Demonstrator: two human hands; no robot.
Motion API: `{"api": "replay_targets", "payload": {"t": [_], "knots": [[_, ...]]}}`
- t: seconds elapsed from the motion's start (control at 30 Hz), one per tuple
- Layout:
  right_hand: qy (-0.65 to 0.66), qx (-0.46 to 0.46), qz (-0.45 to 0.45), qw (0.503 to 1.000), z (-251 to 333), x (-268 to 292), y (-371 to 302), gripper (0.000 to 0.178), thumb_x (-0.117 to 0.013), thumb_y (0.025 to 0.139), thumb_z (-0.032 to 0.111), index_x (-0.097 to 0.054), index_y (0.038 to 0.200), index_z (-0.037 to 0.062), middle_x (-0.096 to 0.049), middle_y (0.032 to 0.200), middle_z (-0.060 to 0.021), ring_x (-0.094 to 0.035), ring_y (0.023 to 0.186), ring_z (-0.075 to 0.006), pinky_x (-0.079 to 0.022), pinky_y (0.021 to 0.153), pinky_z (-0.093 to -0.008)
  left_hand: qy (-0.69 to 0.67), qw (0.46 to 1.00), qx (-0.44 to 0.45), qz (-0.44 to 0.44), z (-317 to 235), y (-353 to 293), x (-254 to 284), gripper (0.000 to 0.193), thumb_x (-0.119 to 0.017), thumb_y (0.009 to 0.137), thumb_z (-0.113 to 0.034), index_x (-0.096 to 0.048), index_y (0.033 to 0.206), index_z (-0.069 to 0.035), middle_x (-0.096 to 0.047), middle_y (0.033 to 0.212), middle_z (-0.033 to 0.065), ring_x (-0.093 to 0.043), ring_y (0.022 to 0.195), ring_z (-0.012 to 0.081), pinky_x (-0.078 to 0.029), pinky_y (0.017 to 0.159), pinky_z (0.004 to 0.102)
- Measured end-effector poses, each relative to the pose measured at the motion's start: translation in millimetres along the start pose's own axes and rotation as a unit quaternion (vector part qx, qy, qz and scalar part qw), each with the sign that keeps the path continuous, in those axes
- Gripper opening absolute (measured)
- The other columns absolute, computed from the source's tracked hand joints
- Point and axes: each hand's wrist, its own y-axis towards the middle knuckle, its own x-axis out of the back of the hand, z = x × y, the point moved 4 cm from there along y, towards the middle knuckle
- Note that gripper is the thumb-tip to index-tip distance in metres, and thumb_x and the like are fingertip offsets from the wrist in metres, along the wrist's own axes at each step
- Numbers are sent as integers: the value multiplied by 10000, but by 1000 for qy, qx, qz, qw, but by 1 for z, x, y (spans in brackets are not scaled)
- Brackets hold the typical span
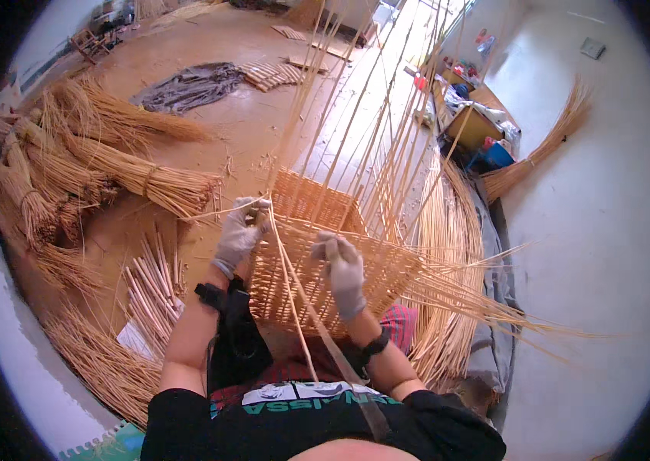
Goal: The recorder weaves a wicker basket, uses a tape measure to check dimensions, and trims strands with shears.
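Note:
A half-woven wicker basket (302, 288) rests tilted against my lap, its long upright willow rods rising from the far sides. My left hand (239, 240), in a pale glove, is closed at the basket's left corner, pinching a willow rod (283, 257) where strands cross. From that corner, loose rods hang down toward my lap, one smeared by motion. In a matching glove, my right hand (342, 278) is in front of the near wall, just below the rim. Its fingers are curled together; what they hold, if anything, cannot be made out.
Bundles of willow rods (140, 173) lie on the floor at left. Short cut sticks (157, 288) lie nearer me. Long peeled rods (448, 307) spread at right on a grey sheet (494, 338). Behind them stand a cluttered table (490, 100) and a bundle (544, 146) leaning on the wall.

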Motion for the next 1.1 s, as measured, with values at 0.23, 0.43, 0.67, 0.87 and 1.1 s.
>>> {"api": "replay_targets", "payload": {"t": [0.23,0.43,0.67,0.87,1.1], "knots": [[-349,96,-65,930,1,-16,45,322,-558,1069,170,-634,1332,1,-721,1197,-127,-710,1008,-186,-570,836,-323,49,994,5,-98,2,2,-21,292,-825,901,-232,-631,1053,-76,-592,971,-18,-548,912,86,-497,751,271],[-570,159,21,806,26,-91,131,446,-503,1041,54,-486,1486,41,-675,1311,-164,-700,1112,-205,-610,821,-393,36,979,47,-193,12,-2,-31,262,-828,890,-210,-612,988,-97,-588,945,6,-544,885,111,-472,807,280],[-150,-42,-184,970,13,47,12,177,-575,1052,116,-636,1183,14,-704,962,-57,-676,799,-135,-561,649,-293,211,954,5,-211,13,5,-30,447,-819,864,-261,-531,1147,-70,-582,1083,72,-582,897,208,-494,820,359],[-269,-32,-176,946,38,52,40,177,-625,1028,145,-679,1189,95,-723,1018,-64,-675,744,-132,-546,609,-300,219,957,-84,-169,-31,-37,-61,317,-775,886,-164,-605,1145,-94,-621,1168,168,-645,1010,266,-505,812,381],[-628,67,-44,774,74,-8,99,583,-600,986,75,-428,1540,139,-703,1074,-192,-671,753,-235,-549,671,-383,542,832,-105,61,-55,-41,-118,695,-689,852,-77,-480,1496,-231,-500,1419,226,-677,1004,386,-567,819,492]]}}
